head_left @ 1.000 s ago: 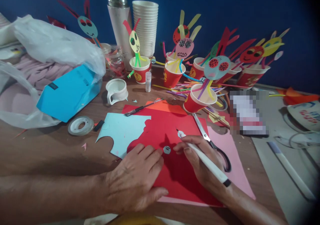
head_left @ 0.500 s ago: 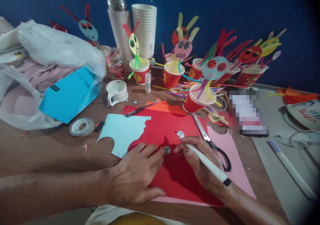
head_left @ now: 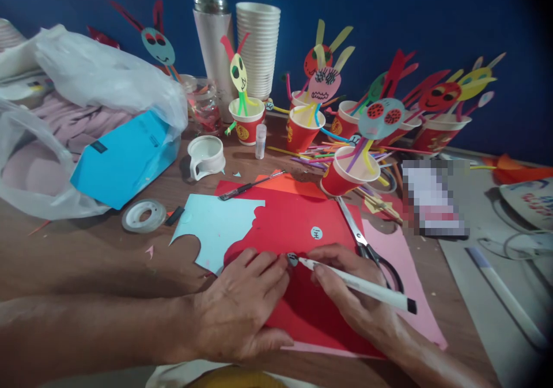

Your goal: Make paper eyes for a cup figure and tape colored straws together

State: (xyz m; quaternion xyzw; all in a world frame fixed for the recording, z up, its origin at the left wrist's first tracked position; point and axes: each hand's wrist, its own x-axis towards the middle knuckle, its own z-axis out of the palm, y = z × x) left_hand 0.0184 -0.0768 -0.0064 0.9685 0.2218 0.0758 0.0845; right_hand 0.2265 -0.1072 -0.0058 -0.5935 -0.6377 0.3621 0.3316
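My right hand [head_left: 345,273] is closed around a white marker [head_left: 371,286], its tip at a small pale-blue paper piece [head_left: 292,259] with black marks. My left hand [head_left: 246,301] lies flat, fingers spread, on the red paper [head_left: 302,301], its fingertips at the left edge of that small piece. A second small round piece [head_left: 317,233] with black writing lies farther up the red paper. Black-handled scissors [head_left: 363,241] lie to the right, partly behind my right hand. Light-blue paper [head_left: 216,227] with cut-out curves is on the left, and pink paper [head_left: 417,296] shows beneath on the right.
Paper cups holding paper-faced figures, such as the nearest red cup [head_left: 345,175], stand along the back. A black pen [head_left: 246,186], tape roll [head_left: 144,216], white mug [head_left: 206,156], glue stick [head_left: 260,141] and plastic bag [head_left: 108,77] lie around. A phone [head_left: 434,201] is at the right.
The marker tip has come down and left from the upper small piece to the lower one. That upper piece now shows uncovered. The whole view has shifted slightly.
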